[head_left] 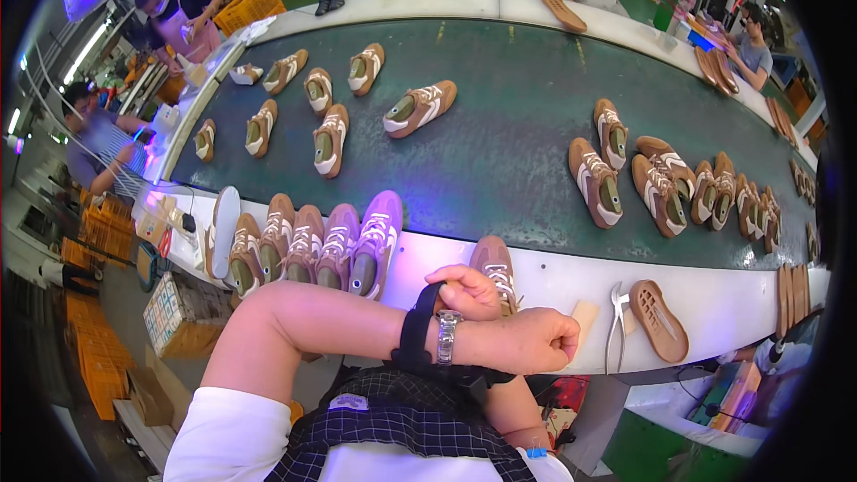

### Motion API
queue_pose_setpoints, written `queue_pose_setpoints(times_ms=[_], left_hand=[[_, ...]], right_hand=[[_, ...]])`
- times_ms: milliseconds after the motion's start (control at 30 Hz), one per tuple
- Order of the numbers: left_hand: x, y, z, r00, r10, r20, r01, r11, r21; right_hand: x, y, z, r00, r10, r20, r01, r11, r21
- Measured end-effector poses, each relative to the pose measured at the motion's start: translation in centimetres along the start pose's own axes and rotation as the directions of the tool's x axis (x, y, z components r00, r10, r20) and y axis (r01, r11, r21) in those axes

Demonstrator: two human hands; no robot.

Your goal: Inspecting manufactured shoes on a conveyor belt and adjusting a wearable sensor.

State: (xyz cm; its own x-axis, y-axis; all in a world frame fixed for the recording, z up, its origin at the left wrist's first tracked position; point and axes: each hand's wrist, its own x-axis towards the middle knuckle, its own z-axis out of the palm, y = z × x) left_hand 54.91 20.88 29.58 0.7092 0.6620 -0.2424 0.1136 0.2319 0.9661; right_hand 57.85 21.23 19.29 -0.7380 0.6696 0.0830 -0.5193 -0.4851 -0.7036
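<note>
Head view: the left hand point(546, 341) is making a fist, fingers folded in, palm turning away. The right hand point(470, 293) is reaching over to the left wrist, thumb and bent fingers pinching the upper end of a black strap point(414, 335). That strap is wrapping the left wrist, just beside a silver watch point(448, 336). A brown shoe point(494, 261) is standing just beyond the hands on the white ledge point(562, 281). Pliers point(617, 326) and a tan sole point(659, 321) are lying to the right; more shoes are sitting on the green belt point(509, 161).
</note>
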Motion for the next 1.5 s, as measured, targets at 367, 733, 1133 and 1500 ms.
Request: queue_pose_setpoints(times_ms=[367, 733, 1133, 1500], left_hand=[[0.2, -1.4, 1.1, 0.991, 0.127, -0.030, -0.127, 0.992, 0.018], [-1.5, 0.2, 1.2, 0.978, 0.205, -0.038, -0.208, 0.975, -0.077], [-1.6, -0.9, 1.1, 0.992, 0.126, 0.017, -0.105, 0.891, -0.442], [-3.5, 1.4, -4.0, 0.988, 0.091, -0.121, -0.151, 0.653, -0.742]], right_hand=[[-0.2, -1.9, 2.1, 0.993, 0.115, 0.006, -0.115, 0.989, 0.088], [-0.4, -2.8, 3.4, 0.999, -0.049, -0.014, 0.044, 0.967, -0.250], [0.9, -2.7, 4.6, 0.990, 0.140, 0.031, -0.131, 0.969, -0.209], [0.4, -0.8, 6.1, 0.986, 0.166, 0.009, -0.166, 0.979, 0.116]])
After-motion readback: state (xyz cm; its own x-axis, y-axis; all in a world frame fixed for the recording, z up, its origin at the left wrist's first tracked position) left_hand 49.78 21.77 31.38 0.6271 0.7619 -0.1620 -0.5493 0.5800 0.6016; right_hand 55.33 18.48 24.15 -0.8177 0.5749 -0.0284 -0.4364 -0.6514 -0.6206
